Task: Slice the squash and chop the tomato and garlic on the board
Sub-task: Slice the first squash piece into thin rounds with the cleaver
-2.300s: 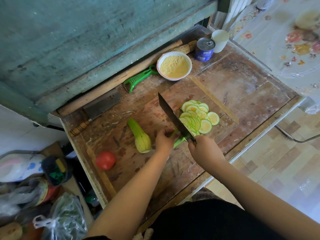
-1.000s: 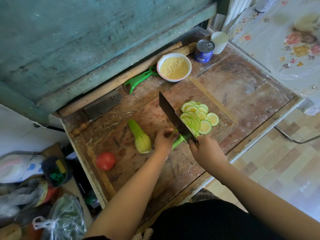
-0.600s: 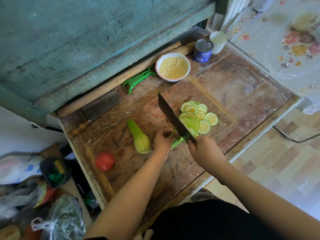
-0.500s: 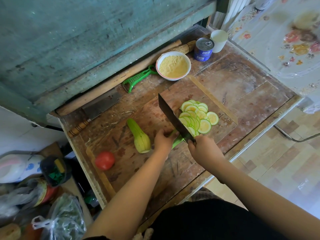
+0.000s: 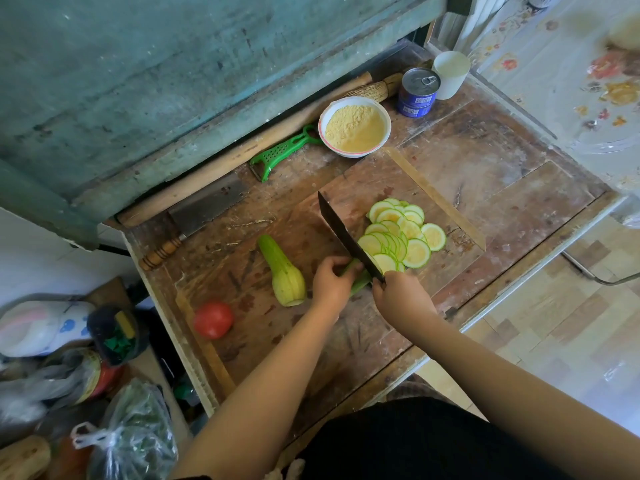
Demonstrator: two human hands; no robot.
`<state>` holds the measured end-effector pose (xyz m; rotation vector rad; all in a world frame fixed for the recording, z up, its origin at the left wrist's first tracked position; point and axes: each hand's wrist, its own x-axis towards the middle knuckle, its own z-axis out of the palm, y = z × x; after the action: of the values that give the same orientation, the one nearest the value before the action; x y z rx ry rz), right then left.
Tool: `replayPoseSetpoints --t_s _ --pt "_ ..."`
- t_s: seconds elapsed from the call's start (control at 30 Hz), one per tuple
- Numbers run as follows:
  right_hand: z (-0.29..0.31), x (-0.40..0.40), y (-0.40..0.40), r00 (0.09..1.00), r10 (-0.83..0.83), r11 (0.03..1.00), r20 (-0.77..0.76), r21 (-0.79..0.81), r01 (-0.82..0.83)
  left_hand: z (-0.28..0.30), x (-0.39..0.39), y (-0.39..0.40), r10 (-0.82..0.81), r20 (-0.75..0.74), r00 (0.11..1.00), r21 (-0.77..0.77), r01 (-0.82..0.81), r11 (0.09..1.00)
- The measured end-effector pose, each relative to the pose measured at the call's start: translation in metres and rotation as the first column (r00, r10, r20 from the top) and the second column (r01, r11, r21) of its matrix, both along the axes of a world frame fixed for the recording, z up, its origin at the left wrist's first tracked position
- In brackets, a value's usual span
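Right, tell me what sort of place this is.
Likely a modest home kitchen: a worn wooden worktop with squash slices under a knife, a bowl of yellow flour and a tin can.

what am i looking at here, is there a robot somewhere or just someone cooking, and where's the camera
No robot: a person works with bare hands, and one wide camera on their head looks down. The right hand has its grip on a dark knife; the left hand holds a green squash end on the wooden board. Cut squash slices lie beyond the blade. A whole squash and a tomato wait to the left. Behind stand a bowl of yellow powder, a green peeler and a tin can.
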<state>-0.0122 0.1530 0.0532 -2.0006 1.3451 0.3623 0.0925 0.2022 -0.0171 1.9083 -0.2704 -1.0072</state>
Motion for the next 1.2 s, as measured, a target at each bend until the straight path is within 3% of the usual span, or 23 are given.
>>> replayPoseSetpoints --t_s 0.2,0.5,1.2 --pt "0.009 -0.01 -0.002 0.997 -0.026 1.0 0.073 -0.015 0.027 0.005 0.003 0.001 -0.089 -0.014 0.996 0.021 0.089 0.996" --pt "0.031 -0.019 0.005 0.993 0.003 0.998 0.121 -0.058 0.004 0.007 0.001 0.002 -0.032 -0.033 0.999 -0.057 0.03 0.998" --pt "0.03 -0.022 0.009 0.994 0.001 0.998 0.113 -0.063 0.006 0.003 0.001 0.001 0.002 -0.073 0.997 -0.065 -0.007 0.998"
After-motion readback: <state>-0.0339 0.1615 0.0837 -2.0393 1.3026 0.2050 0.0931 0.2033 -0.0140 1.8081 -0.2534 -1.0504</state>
